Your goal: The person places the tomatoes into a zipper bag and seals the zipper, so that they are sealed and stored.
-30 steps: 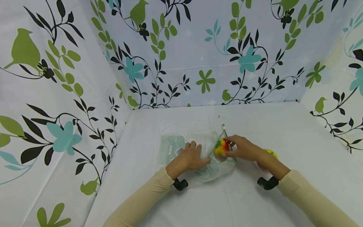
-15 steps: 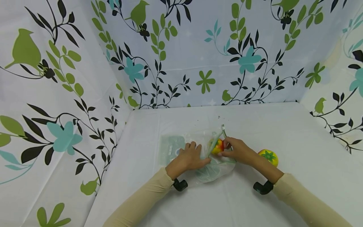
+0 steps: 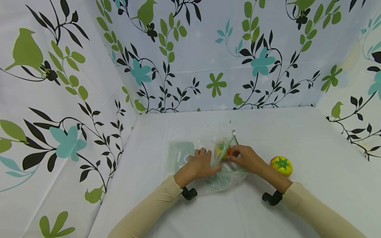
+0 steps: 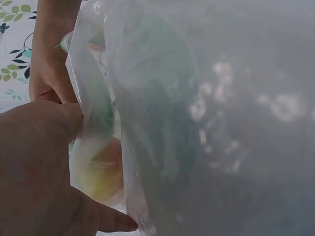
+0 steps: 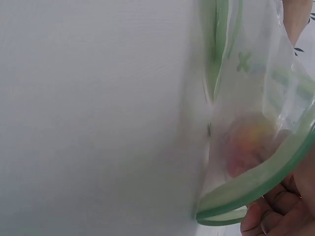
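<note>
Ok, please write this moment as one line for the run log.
left hand: holds plastic bag | right hand: pushes peach toy into bag mouth | tomato toy: on table, outside

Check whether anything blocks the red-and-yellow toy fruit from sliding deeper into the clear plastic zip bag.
Nothing visible blocks it. The red-and-yellow toy fruit sits just inside the clear plastic zip bag, whose green-edged mouth is held open by the left hand while the right hand pushes.
</note>
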{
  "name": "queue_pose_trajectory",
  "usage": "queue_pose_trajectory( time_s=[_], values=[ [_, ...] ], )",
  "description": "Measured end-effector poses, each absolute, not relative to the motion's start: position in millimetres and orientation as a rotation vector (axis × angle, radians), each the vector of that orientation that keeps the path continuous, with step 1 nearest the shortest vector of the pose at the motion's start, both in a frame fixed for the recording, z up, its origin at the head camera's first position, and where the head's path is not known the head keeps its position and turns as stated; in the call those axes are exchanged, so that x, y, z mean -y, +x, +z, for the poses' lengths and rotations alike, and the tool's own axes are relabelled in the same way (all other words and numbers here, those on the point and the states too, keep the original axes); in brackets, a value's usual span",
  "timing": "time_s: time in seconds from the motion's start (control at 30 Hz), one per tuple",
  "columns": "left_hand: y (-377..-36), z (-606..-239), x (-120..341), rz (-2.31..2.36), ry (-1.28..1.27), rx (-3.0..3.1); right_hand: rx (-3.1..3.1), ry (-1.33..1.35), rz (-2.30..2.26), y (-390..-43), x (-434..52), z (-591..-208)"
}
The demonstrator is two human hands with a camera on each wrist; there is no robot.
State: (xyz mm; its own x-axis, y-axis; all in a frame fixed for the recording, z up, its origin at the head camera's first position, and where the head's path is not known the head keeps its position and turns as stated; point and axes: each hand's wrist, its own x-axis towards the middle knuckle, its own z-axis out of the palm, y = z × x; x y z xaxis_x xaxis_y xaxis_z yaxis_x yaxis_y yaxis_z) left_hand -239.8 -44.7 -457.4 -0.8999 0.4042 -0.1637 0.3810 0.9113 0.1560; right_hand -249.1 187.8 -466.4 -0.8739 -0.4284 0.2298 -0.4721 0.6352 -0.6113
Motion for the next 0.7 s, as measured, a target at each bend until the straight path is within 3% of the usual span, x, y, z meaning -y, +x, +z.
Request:
queue_pose_trajectory(
  time_s=[0.7],
  values=[
    [-240.0,-457.9,44.3,0.155,0.576,-2.878,2.736,0.853,1.063,-248.2,-183.1,-467.3]
  ],
)
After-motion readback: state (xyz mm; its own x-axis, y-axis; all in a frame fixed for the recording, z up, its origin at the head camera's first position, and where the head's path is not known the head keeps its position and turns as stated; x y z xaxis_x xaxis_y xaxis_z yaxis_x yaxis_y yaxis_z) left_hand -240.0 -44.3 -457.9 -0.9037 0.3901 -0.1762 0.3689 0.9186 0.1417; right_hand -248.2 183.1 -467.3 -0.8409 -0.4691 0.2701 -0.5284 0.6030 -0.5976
